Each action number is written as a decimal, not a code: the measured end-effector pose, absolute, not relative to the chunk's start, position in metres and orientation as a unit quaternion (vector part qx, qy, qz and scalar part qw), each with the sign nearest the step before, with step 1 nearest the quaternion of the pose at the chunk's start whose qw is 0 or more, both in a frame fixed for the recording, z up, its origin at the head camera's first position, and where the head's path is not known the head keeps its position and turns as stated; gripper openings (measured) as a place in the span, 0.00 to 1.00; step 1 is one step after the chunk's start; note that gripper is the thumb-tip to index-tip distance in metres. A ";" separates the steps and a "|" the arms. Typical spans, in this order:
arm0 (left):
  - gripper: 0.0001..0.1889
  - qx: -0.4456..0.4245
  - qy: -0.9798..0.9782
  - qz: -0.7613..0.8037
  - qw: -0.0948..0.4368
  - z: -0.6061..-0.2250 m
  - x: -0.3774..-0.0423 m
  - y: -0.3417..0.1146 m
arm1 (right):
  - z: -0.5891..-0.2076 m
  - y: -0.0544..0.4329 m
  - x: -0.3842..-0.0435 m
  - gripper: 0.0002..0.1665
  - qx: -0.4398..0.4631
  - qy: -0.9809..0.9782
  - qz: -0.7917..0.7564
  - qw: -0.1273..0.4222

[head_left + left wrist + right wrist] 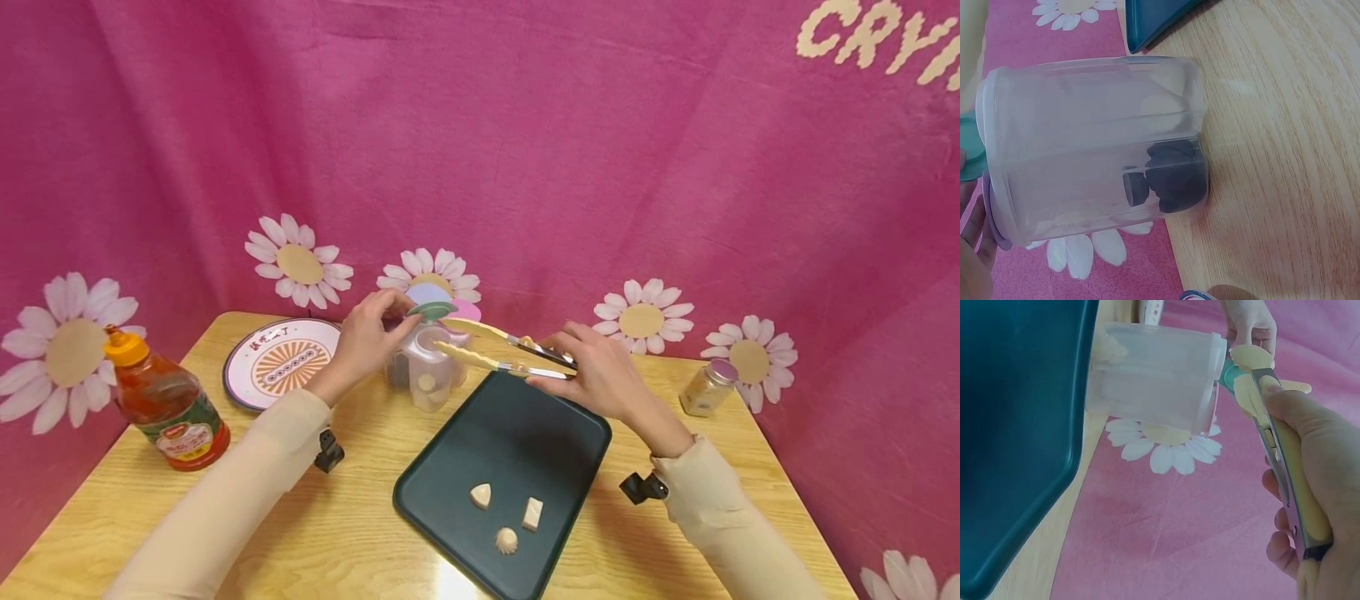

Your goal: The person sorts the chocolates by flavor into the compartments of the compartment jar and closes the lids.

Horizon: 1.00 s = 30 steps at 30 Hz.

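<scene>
A clear plastic container [430,387] with hinged coloured lids stands behind the tray. My left hand [370,335] pinches its green lid [433,311], which is raised. Dark pieces [1179,178] lie in one compartment, pale ones [1165,103] in another, as the left wrist view shows. With my right hand [600,371] I hold yellow-tipped tongs [474,358], their arms apart, tips by the open compartment's mouth. I see nothing between the tips. On the dark tray [517,433] sit a rounded triangular piece [481,496], a rectangular piece [532,513] and a ridged round piece [506,541], all pale.
A patterned plate [243,375] lies left of the container. At the far left stands a red sauce bottle [183,421] with a yellow cap. A small jar [708,390] with a purple lid is near the table's right edge. A pink flowered cloth [480,150] hangs behind.
</scene>
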<state>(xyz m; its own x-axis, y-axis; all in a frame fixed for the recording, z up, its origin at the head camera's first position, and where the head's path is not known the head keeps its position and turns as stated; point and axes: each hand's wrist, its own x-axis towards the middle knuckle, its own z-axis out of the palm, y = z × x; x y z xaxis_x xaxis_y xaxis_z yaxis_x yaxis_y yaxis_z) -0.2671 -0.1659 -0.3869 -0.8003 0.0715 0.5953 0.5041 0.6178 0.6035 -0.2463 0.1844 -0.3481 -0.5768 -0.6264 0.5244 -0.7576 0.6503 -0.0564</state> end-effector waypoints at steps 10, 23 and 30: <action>0.09 -0.165 -0.858 -0.404 0.270 -0.387 -0.268 -0.165 | -0.349 0.217 -0.218 0.51 0.396 -0.881 0.110 0.232; 0.08 -0.161 -0.860 -0.409 0.258 -0.387 -0.267 -0.165 | -0.368 0.243 -0.175 0.30 0.409 -0.894 0.077 0.165; 0.08 -0.159 -0.861 -0.411 0.254 -0.387 -0.267 -0.165 | -0.382 0.248 -0.157 0.26 0.396 -0.908 0.083 0.104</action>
<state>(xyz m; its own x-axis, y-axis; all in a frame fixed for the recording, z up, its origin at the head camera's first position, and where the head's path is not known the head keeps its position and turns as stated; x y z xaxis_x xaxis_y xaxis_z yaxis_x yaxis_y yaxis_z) -0.2671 -0.1647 -0.3872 -0.8201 0.0639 0.5686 0.4826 0.6110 0.6275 -0.1570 0.2477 -0.3825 -0.6643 -0.7025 0.2553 -0.7370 0.6725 -0.0673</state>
